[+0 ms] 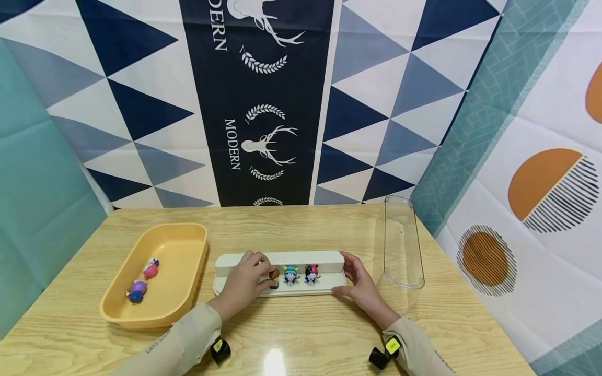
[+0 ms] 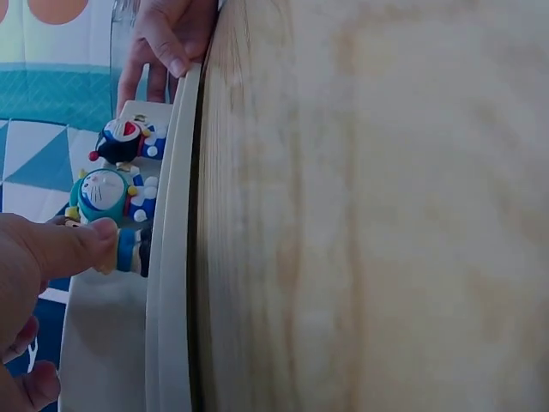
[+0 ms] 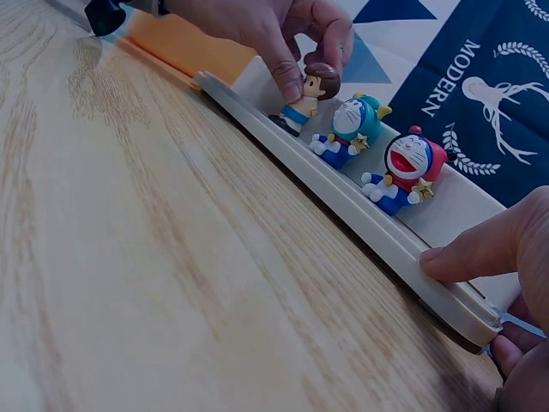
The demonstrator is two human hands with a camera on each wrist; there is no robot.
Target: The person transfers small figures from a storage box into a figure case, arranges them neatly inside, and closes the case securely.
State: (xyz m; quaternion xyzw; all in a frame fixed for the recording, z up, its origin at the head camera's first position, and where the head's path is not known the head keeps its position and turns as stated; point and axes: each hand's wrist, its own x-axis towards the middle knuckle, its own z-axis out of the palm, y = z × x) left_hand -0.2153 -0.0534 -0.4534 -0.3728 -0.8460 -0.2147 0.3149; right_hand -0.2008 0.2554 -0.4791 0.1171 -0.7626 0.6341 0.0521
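Observation:
A long white two-step display stand (image 1: 329, 282) lies across the middle of the table. My left hand (image 1: 244, 282) pinches a small brown-haired figurine (image 3: 300, 109) between thumb and fingers, its feet close over the stand's lower step. To its right on that step sit a figurine in a teal hood (image 3: 347, 123) and a figurine in a red and black hood (image 3: 408, 163), side by side and facing forward. My right hand (image 1: 359, 282) grips the stand's right end, thumb on the front edge and fingers round the far side.
At the left stands a yellow-orange tray (image 1: 183, 292) with a pink figurine (image 1: 151, 269) and a purple and blue figurine (image 1: 137, 290) lying in it. A clear plastic cover (image 1: 403, 284) stands right of the stand. Patterned cloth (image 1: 277, 183) hangs behind the table.

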